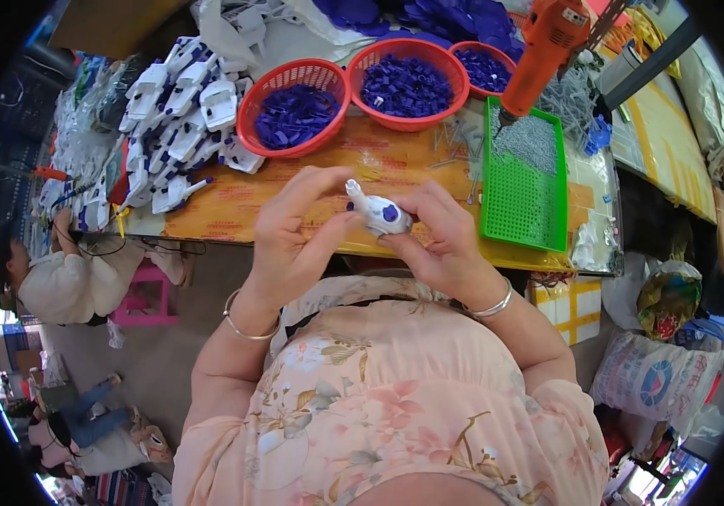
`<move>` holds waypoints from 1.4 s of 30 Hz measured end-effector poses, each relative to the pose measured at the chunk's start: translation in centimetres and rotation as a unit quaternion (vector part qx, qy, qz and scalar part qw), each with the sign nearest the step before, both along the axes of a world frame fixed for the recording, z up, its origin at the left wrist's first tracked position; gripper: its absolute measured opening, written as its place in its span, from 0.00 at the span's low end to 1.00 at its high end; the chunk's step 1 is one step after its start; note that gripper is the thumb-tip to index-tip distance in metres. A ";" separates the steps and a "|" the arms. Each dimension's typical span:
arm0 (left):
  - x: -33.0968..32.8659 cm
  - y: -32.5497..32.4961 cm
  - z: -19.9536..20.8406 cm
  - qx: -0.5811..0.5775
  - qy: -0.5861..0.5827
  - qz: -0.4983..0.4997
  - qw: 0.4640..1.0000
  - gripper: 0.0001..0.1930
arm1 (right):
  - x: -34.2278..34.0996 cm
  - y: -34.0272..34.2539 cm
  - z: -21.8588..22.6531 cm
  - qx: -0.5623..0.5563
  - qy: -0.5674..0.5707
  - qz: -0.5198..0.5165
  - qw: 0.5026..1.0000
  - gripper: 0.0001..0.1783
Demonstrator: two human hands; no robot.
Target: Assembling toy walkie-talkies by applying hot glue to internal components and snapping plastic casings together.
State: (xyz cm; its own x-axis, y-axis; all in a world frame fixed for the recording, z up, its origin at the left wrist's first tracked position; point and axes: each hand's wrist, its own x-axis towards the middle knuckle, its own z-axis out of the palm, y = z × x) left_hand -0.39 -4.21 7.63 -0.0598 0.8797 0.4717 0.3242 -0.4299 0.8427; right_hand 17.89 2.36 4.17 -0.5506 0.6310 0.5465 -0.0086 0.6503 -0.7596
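Above the table's near edge, a small white plastic assembly with purple parts is between my two hands. It has a rounded body with a purple patch and a narrow white neck pointing up to the left. My right hand grips the rounded body between thumb and fingers. My left hand is curled about the neck side, its thumb against the piece and its forefinger beside the neck. Part of the left fingers' contact is hidden. An orange electric screwdriver hangs at the upper right, its bit pointing down to the left.
Red baskets of purple parts, a left one, a middle one and a right one, line the far side. A green tray holds small grey metal pieces. White-and-purple assemblies pile at left. Loose screws lie beside the tray. A person sits left.
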 end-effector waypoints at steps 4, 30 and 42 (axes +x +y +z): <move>1.1 0.7 0.8 -0.037 -0.027 -0.036 0.998 0.06 | 0.6 -0.1 -0.2 0.007 0.010 0.006 1.000 0.17; 2.8 10.8 -5.6 -0.358 -0.339 -0.013 0.870 0.07 | 8.1 19.4 0.4 0.112 -0.111 -0.241 0.957 0.08; 1.6 10.9 -6.6 -0.416 -0.378 0.004 0.827 0.07 | 4.0 32.7 -6.3 -0.041 -0.179 -0.101 0.978 0.15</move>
State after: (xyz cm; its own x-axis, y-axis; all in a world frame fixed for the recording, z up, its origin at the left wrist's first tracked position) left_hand 1.23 6.65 1.07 -0.0685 0.8796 -0.4707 -0.4305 0.3996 0.8093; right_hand 21.89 35.07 -2.09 -0.5564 0.7802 0.2858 0.3894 0.5487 -0.7398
